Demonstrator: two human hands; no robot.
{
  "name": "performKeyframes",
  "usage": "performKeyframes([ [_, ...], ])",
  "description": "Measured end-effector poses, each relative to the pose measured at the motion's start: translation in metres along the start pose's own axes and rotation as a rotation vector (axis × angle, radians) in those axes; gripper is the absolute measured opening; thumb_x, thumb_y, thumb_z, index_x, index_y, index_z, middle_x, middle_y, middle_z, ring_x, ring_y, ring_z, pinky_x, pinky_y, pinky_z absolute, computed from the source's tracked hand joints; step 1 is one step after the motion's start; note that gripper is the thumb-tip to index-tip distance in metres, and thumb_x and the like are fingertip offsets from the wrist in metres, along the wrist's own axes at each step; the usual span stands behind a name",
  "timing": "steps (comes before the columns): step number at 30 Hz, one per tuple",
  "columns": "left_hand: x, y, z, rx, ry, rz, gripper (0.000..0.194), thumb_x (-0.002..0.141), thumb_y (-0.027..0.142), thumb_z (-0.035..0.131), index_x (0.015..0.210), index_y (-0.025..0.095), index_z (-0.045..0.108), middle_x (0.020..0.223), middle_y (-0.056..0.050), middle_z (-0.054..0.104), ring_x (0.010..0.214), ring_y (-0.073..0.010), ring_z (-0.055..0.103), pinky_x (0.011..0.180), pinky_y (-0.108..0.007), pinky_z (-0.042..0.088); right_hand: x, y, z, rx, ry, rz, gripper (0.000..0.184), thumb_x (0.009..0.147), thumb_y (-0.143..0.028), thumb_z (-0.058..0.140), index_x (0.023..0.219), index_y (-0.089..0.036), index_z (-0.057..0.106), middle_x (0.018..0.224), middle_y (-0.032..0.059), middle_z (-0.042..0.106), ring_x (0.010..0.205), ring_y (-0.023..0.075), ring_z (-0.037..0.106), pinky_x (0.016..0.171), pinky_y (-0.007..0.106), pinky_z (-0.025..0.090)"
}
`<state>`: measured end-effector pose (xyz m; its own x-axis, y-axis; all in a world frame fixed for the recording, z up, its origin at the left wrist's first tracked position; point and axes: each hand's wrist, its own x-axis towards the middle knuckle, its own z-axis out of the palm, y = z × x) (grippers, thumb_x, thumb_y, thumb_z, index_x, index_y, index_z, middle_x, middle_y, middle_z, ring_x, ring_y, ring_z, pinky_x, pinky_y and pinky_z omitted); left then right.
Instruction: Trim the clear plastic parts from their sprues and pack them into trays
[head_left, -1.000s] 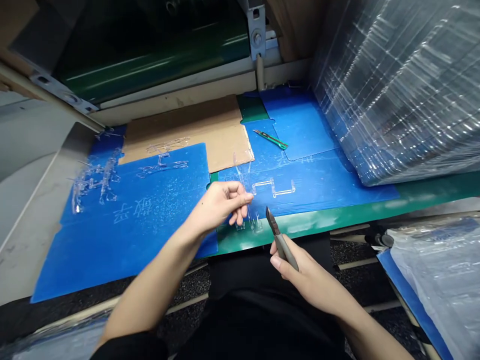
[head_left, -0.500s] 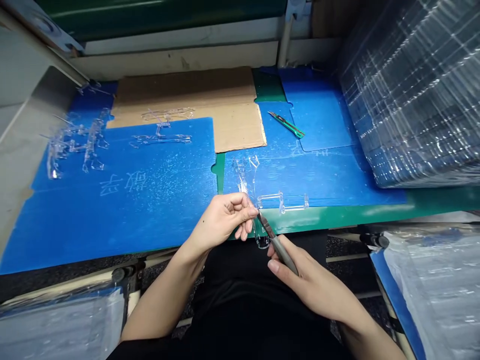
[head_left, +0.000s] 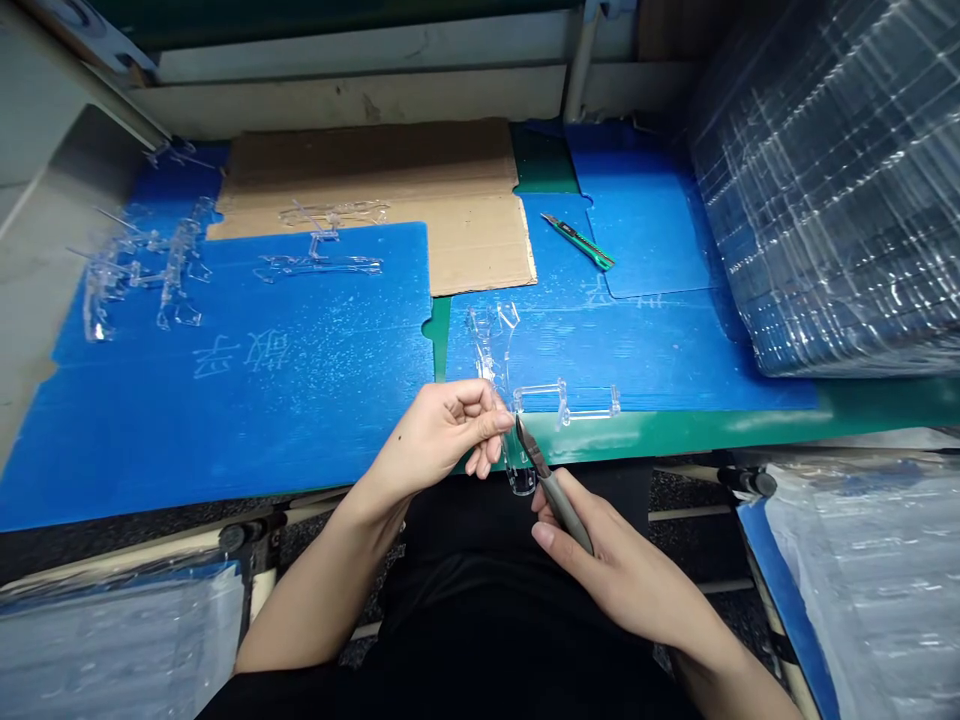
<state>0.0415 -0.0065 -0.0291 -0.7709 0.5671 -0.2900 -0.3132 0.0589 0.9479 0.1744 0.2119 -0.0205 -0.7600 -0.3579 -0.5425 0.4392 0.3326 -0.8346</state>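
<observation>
The clear plastic moulding [head_left: 491, 350] is in your left hand [head_left: 439, 435], held over the front edge of the bench. Its forked upper end rises past your fingers over a blue corrugated sheet [head_left: 637, 355], its lower end hangs below them, and a flat rectangular branch [head_left: 562, 403] sticks out to the right. Your left fingers [head_left: 469, 395] are curled closed around it. Your right hand [head_left: 607, 570] is clamped around the grey handles of the side cutters [head_left: 559, 505], with their tips right at the moulding, just beside your left fingers. You can't tell whether the jaws are apart or together.

A green-handled utility knife [head_left: 579, 242] lies on the blue sheet beyond your hands. To the left, on a second blue sheet [head_left: 247, 420], more clear mouldings [head_left: 150, 275] lie in a loose group, and another [head_left: 319, 266] lies near its top edge, beside a piece of brown cardboard [head_left: 375, 170]. A green mat [head_left: 675, 432] runs along the front, and a plastic-wrapped stack [head_left: 825, 190] rises on the right.
</observation>
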Motion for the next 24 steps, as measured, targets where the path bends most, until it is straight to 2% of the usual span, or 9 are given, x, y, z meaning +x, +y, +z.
performKeyframes([
  [9,-0.001,0.000,0.002,-0.004,-0.047,0.001,0.040,0.096,0.048,0.083,0.079,0.016,0.065,0.061,0.000,0.071,0.044,-0.0086,0.062,0.044,-0.017,0.048,0.000,0.003,0.000,0.015,0.004,-0.021,0.037,0.112,-0.065,0.051,0.118,-0.028,0.054,0.117,0.0031,0.064,0.106,0.0248,0.059,0.100,0.045,0.044],
  [17,0.002,0.001,0.006,-0.035,-0.085,-0.051,0.043,0.093,0.051,0.085,0.077,0.017,0.063,0.059,0.000,0.071,0.042,-0.0089,0.061,0.042,-0.017,0.046,0.001,0.006,-0.005,0.051,-0.037,-0.085,0.033,0.113,-0.059,0.051,0.118,-0.027,0.057,0.114,0.0033,0.063,0.105,0.0246,0.059,0.101,0.045,0.046],
  [21,0.002,0.002,0.007,-0.048,-0.107,-0.079,0.048,0.092,0.057,0.084,0.077,0.017,0.063,0.058,0.000,0.070,0.041,-0.0091,0.060,0.040,-0.017,0.044,0.003,0.011,-0.007,0.111,-0.069,-0.093,0.034,0.113,-0.059,0.052,0.112,-0.026,0.058,0.101,0.0012,0.060,0.089,0.0199,0.056,0.086,0.038,0.049],
  [24,0.004,0.001,0.007,-0.026,-0.104,-0.087,0.050,0.090,0.060,0.084,0.076,0.017,0.062,0.058,-0.001,0.070,0.041,-0.0091,0.059,0.041,-0.018,0.045,0.008,0.017,-0.003,0.219,-0.063,-0.091,0.035,0.113,-0.059,0.053,0.108,-0.025,0.057,0.086,-0.0015,0.053,0.075,0.0160,0.049,0.073,0.033,0.047],
])
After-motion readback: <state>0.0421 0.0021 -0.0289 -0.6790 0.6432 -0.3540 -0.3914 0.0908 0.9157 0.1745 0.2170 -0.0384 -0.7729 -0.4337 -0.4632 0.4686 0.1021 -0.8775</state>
